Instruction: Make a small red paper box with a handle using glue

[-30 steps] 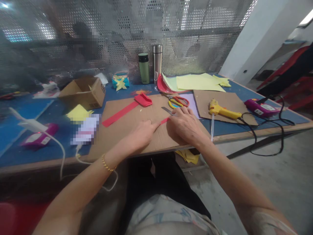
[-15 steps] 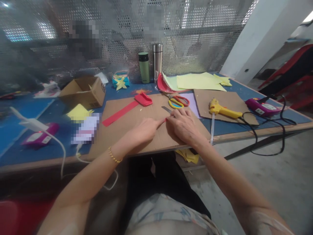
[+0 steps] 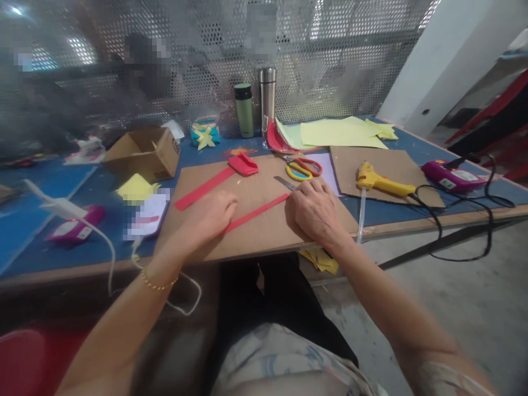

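Observation:
A narrow red paper strip lies stretched across a brown cardboard sheet. My left hand presses its near-left end, fingers curled over it. My right hand holds down the far-right end of the strip, palm down. A wider red strip and a folded red piece lie farther back on the same cardboard. A grey blade tip shows just beyond my right hand.
Scissors with red and yellow handles, a yellow glue gun on a second cardboard, a purple glue gun with black cable, yellow paper sheets, two flasks, an open box, and a white-corded purple device at the left.
My left hand has slid left and toward me along the red strip, drawing apart from my right hand; the strip now shows stretched out between the two hands.

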The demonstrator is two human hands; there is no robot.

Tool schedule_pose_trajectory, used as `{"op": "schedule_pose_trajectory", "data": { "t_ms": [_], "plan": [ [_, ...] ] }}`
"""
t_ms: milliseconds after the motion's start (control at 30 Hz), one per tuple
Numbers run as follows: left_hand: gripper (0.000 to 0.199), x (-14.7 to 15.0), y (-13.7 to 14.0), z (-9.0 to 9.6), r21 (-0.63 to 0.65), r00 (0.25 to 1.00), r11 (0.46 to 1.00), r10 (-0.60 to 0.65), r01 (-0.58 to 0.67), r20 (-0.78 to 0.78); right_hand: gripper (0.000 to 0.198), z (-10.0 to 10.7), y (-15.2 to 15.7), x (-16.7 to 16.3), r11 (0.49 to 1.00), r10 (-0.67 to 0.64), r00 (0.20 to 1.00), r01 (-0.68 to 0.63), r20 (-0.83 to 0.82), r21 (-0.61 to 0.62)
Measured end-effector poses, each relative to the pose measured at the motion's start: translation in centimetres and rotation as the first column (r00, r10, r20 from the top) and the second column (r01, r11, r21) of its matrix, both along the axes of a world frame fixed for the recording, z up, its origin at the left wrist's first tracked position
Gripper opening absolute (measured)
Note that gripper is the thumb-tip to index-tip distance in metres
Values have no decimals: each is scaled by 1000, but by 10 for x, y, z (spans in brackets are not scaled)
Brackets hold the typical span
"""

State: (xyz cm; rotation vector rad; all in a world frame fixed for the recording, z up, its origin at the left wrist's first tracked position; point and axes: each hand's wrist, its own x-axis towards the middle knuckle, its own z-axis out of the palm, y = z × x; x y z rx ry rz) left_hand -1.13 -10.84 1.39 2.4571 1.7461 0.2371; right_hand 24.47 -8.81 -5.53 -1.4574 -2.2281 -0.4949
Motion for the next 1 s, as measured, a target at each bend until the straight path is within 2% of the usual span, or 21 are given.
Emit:
{"op": "schedule_pose_trajectory", "data": {
  "t_ms": [100,233,467,533,633,733,800,900,1000],
  "plan": [
    [28,-1,-11,-9,-25,999,1000,-15,14,-40,27,-1,-3,1,999,17,999,-16,-35,40],
    [14,6,-14,-18,-65,998,996,62,-62,-5,31,-1,-6,1,999,35,996,-32,-87,35],
    [12,2,-1,-16,-233,968,965,163,-116,190,33,9,-1,-8,985,174,975,-173,-138,18],
    [12,4,-2,-15,-249,953,964,160,-95,256,32,17,1,-18,958,282,949,-285,-139,-4],
    [13,7,-7,-14,-214,918,976,115,-33,380,32,31,1,-36,868,480,871,-489,-108,-88],
    [11,3,-13,-11,-188,856,982,104,-8,507,31,40,2,-50,785,564,818,-574,-112,-233],
    [14,-4,-15,-6,-189,868,982,108,-16,484,31,42,4,-52,773,550,823,-567,-145,-284],
    [16,-19,-15,2,-169,929,984,107,-49,355,31,40,7,-48,797,498,847,-532,-188,-285],
    [17,-27,-13,7,-136,953,990,84,-46,291,27,40,9,-41,821,450,876,-482,-173,-307]
  ]
}}
